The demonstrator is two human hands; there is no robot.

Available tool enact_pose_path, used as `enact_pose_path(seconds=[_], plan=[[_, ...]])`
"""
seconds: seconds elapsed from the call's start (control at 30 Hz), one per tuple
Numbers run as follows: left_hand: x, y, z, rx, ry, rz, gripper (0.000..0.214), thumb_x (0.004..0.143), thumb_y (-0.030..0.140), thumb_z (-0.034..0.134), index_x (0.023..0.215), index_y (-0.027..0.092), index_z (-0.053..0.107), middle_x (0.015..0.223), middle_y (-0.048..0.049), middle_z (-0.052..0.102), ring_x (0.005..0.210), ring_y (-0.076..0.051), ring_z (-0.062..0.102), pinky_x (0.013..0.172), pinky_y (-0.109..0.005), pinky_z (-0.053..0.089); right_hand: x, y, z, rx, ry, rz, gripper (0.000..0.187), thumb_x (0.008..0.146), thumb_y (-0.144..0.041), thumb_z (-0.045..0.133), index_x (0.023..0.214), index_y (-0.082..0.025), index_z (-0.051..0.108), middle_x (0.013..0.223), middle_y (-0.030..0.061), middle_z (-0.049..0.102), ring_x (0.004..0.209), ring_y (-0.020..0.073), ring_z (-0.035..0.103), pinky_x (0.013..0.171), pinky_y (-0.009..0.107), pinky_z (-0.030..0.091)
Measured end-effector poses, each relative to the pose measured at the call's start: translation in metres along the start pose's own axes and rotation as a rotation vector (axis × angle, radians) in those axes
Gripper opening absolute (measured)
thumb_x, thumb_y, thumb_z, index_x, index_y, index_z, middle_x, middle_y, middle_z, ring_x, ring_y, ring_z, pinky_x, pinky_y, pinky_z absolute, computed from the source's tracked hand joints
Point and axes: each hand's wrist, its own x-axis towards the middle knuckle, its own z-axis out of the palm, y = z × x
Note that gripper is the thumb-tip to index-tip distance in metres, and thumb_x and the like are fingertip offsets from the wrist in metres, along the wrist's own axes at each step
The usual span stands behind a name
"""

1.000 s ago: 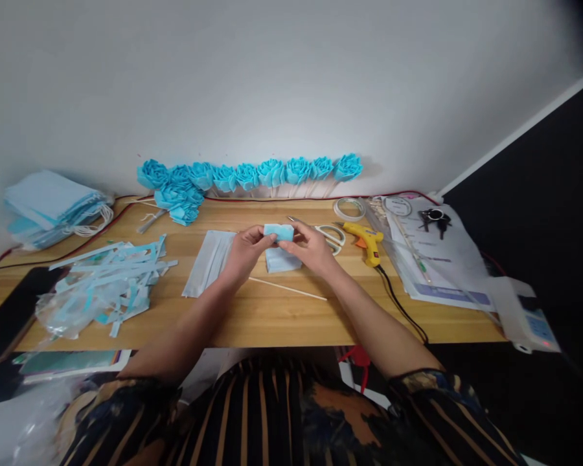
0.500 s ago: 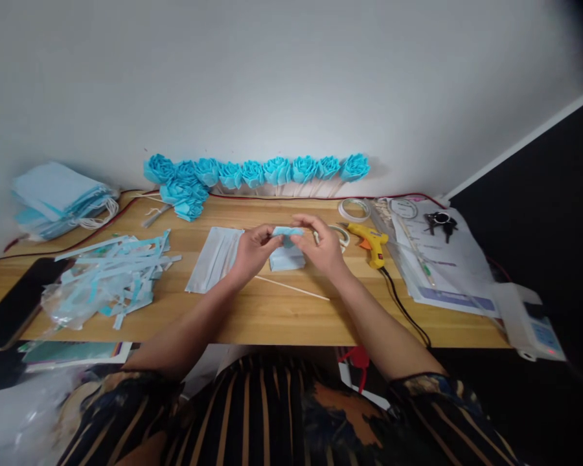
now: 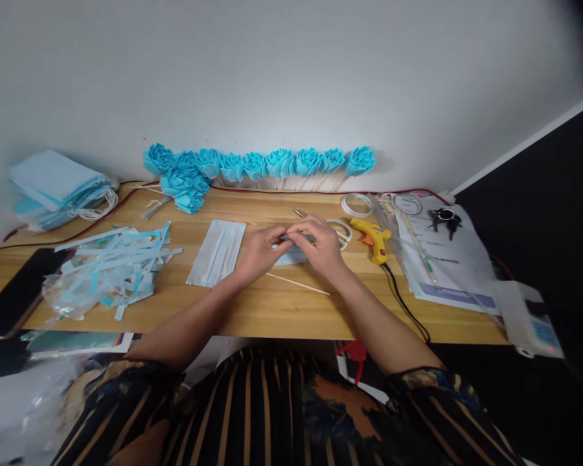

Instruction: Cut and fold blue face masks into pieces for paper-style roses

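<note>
My left hand [image 3: 265, 249] and my right hand [image 3: 318, 243] meet over the middle of the table, fingertips pinched together. Between them they grip a piece of blue face mask [image 3: 291, 256]; most of it is hidden by the fingers, with a pale blue part showing below. Just left of my left hand lies a flat pleated face mask [image 3: 216, 254]. A thin wooden stick [image 3: 301, 285] rests on the table in front of the hands. Scissors with pale handles [image 3: 344, 234] lie partly behind my right hand, a pointed metal tip showing beyond the fingers.
Blue mask-fabric roses [image 3: 279, 163] on sticks lean along the wall. To the left are cut strips [image 3: 121, 268], a phone [image 3: 22, 294] and stacked masks [image 3: 58, 184]. On the right lie a yellow glue gun [image 3: 379, 239], a tape roll [image 3: 357, 204], papers [image 3: 447, 285] and keys [image 3: 444, 220].
My fingers have closed in over the blue mask piece. Its upper edge, visible between the fingertips before, is now covered. My right hand has come nearer to my left.
</note>
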Motion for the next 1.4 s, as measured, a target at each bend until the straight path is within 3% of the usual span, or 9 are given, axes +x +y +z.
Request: enact_pose_path(seconds=[0.1,0.17,0.33,0.47,0.63,1.0,1.17,1.4], plan=[[0.0,0.001,-0.002,0.011,0.014,-0.031,0.019,0.076,0.026,0.067,0.06,0.018,0.061,0.06,0.0025,0.055,0.062,-0.012,0.051,0.062,-0.025,0.039,0.0,-0.002,0.0,0.007,-0.015,-0.025,0.015,0.092,-0.034,0.062,0.084,-0.028,0.073,0.085,0.0021,0.072,0.086,0.0226,0.063,0.086,0.042,0.048],[0.001,0.002,-0.004,-0.077,0.041,-0.108,0.019,0.075,0.029,0.071,0.061,0.018,0.064,0.062,0.0017,0.06,0.063,-0.013,0.054,0.064,-0.026,0.043,-0.001,-0.002,-0.001,0.055,0.005,-0.001,0.013,0.092,-0.036,0.063,0.095,-0.029,0.074,0.093,0.0025,0.073,0.093,0.023,0.064,0.091,0.043,0.048],[0.005,0.003,-0.008,-0.551,0.142,-0.285,0.025,0.068,0.036,0.083,0.08,0.016,0.074,0.078,-0.0026,0.074,0.074,-0.016,0.067,0.074,-0.029,0.054,-0.001,0.011,-0.001,0.302,0.003,0.197,0.057,0.086,-0.045,0.068,0.139,-0.032,0.053,0.124,0.005,0.067,0.116,0.0239,0.062,0.103,0.043,0.046],[0.009,0.003,-0.011,-0.846,0.201,-0.392,0.027,0.065,0.026,0.087,0.085,0.014,0.074,0.083,-0.004,0.076,0.079,-0.015,0.07,0.074,-0.027,0.055,-0.001,0.021,0.003,0.369,-0.094,0.338,0.069,0.084,-0.052,0.069,0.145,-0.028,0.047,0.124,0.0072,0.067,0.12,0.0255,0.061,0.104,0.043,0.045],[0.012,0.007,-0.012,-0.989,0.295,-0.522,0.015,0.073,0.011,0.081,0.08,0.014,0.069,0.076,0.0009,0.074,0.069,-0.008,0.068,0.068,-0.019,0.055,-0.002,0.022,0.008,0.404,-0.168,0.412,0.077,0.08,-0.053,0.073,0.146,-0.024,0.047,0.122,0.0096,0.069,0.119,0.0278,0.062,0.103,0.045,0.047],[0.012,0.009,-0.011,-1.041,0.305,-0.579,0.01,0.08,0.004,0.072,0.082,0.013,0.068,0.072,0.0032,0.073,0.059,-0.005,0.066,0.052,-0.013,0.051,-0.003,0.025,0.012,0.467,-0.219,0.412,0.06,0.081,-0.042,0.072,0.136,-0.021,0.057,0.123,0.0075,0.072,0.108,0.0257,0.069,0.097,0.042,0.053],[0.012,0.008,-0.01,-1.071,0.316,-0.604,0.013,0.083,0.002,0.069,0.079,0.014,0.066,0.071,0.0047,0.071,0.062,-0.004,0.067,0.06,-0.012,0.055,-0.001,0.017,0.012,0.329,-0.2,0.368,0.056,0.078,-0.035,0.072,0.131,-0.021,0.061,0.129,0.0083,0.069,0.109,0.0265,0.068,0.097,0.042,0.053],[0.012,0.007,-0.011,-1.066,0.272,-0.624,0.013,0.086,0.004,0.065,0.078,0.015,0.065,0.073,0.0039,0.072,0.062,-0.004,0.068,0.056,-0.009,0.054,-0.003,0.016,0.016,0.295,-0.187,0.374,0.043,0.081,-0.031,0.065,0.122,-0.021,0.066,0.111,0.0046,0.075,0.091,0.0225,0.071,0.089,0.039,0.056]])
